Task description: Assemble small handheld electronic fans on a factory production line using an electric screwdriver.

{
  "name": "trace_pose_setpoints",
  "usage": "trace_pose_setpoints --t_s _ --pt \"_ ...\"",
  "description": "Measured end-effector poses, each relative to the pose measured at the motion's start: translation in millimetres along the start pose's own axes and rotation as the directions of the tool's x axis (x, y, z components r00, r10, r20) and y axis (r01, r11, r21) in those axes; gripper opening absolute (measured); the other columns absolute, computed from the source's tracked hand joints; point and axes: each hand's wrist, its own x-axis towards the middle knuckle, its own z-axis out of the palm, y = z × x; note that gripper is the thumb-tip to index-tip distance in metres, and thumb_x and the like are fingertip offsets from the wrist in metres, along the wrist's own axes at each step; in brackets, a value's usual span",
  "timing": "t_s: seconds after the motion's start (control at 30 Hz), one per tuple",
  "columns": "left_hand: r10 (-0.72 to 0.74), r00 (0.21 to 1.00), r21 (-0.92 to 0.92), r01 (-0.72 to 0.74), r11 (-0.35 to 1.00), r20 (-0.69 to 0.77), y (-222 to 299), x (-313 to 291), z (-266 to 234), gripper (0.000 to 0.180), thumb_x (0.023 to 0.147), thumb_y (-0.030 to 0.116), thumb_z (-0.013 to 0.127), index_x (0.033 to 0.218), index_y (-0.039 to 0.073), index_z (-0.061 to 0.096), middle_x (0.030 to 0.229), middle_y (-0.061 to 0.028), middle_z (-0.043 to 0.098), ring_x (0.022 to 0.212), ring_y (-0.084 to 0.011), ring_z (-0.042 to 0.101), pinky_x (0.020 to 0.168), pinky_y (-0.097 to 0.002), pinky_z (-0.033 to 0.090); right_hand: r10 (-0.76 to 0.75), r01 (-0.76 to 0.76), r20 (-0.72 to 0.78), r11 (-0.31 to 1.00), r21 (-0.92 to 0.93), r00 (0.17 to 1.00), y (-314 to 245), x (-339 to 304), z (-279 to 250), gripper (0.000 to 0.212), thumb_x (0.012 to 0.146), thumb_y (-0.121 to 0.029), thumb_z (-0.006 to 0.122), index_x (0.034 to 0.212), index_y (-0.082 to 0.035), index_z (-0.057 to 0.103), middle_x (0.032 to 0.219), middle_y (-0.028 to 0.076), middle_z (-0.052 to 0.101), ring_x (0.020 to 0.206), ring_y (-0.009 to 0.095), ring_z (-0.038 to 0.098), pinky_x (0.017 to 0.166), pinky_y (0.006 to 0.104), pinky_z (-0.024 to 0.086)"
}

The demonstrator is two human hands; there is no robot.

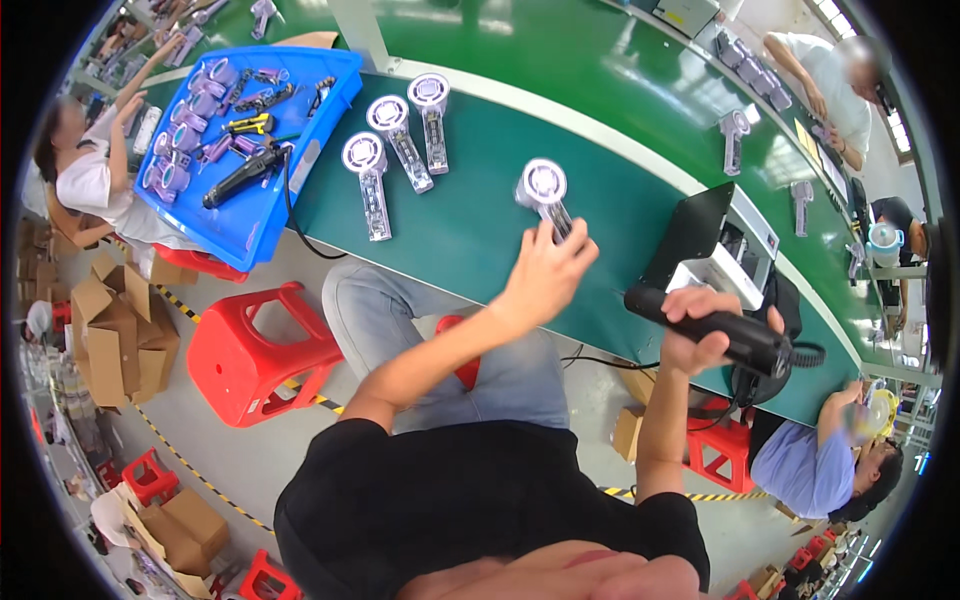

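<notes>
My left hand (550,268) is closed around the handle of a handheld fan (544,183), which lies on the green table (470,240) with its round white-and-purple head pointing away from me. The fan's handle is partly covered by my fingers. In my right hand (695,335) is a black electric screwdriver (757,345), held almost level above the table's right part, a coiled cord at its rear end. To the left stand out three more fans in a loose group: a near one (364,155), a middle one (388,115) and a far one (430,92), their handles showing inner parts.
A blue tray (335,105) at the left holds purple fan parts, a yellow-and-black tool (250,124) and another black corded tool (240,180). A black-and-white device (745,235) stands right. Red stools (240,350) and cardboard boxes (115,335) occupy the floor. Several people work nearby.
</notes>
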Motion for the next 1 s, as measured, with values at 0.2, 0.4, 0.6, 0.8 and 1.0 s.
trace_pose_setpoints --t_s 0.2,0.4,0.6,0.8,1.0 --pt "0.066 0.997 -0.045 -0.064 0.997 0.037 -124.0 125.1 42.4 0.026 0.076 -0.001 0.059 0.102 -0.003 0.053 0.118 -0.0197 0.052 0.100 -0.0402 0.053 0.089 -0.0475 0.044 -0.155 0.150 -0.044 0.984 -0.099 0.987 -31.3 6.0 -18.3 0.070 0.084 -0.047 0.069 0.124 -0.013 0.023 0.070 0.014 0.052 0.052 0.026 0.056 0.047 0.0386 0.050" --pt "-0.125 0.983 0.208 0.151 0.966 -0.135 -136.3 142.6 24.9 0.074 0.083 0.022 0.068 0.147 0.023 0.031 0.153 -0.0130 0.026 0.132 -0.0410 0.035 0.104 -0.0631 0.031 -0.246 0.240 -0.013 0.954 -0.178 0.969 -50.8 9.9 -54.1 0.071 0.093 -0.038 0.058 0.140 -0.021 0.007 0.074 0.013 0.051 0.049 0.021 0.051 0.043 0.0353 0.046" --pt "-0.431 0.867 0.404 0.499 0.767 -0.252 -85.7 54.0 -39.9 0.064 0.082 0.028 0.067 0.138 0.006 0.043 0.142 -0.0256 0.037 0.133 -0.0463 0.031 0.106 -0.0624 0.026 -0.114 0.098 -0.050 0.961 -0.259 0.992 -55.8 -4.5 -103.5 0.045 0.094 -0.043 0.054 0.085 0.000 0.042 0.072 0.011 0.047 0.053 0.022 0.050 0.050 0.0347 0.045" --pt "-0.464 0.851 0.479 0.523 0.705 -0.247 -117.4 15.5 -28.7 0.045 0.081 0.010 0.061 0.126 0.008 0.056 0.127 -0.0231 0.050 0.130 -0.0457 0.035 0.104 -0.0598 0.029 -0.128 0.096 -0.118 0.964 -0.249 0.985 -62.0 6.2 -100.8 0.044 0.094 -0.043 0.052 0.086 0.000 0.043 0.071 0.012 0.046 0.054 0.022 0.049 0.052 0.0352 0.043" --pt "-0.386 0.887 0.426 0.461 0.779 -0.254 -95.8 5.0 -37.2 0.036 0.078 0.009 0.059 0.114 0.004 0.060 0.102 -0.0193 0.055 0.119 -0.0363 0.044 0.106 -0.0641 0.019 -0.125 0.118 -0.014 0.965 -0.233 0.992 -59.3 24.7 -92.3 0.045 0.096 -0.044 0.048 0.086 0.000 0.044 0.066 0.011 0.047 0.055 0.022 0.051 0.054 0.0357 0.046"
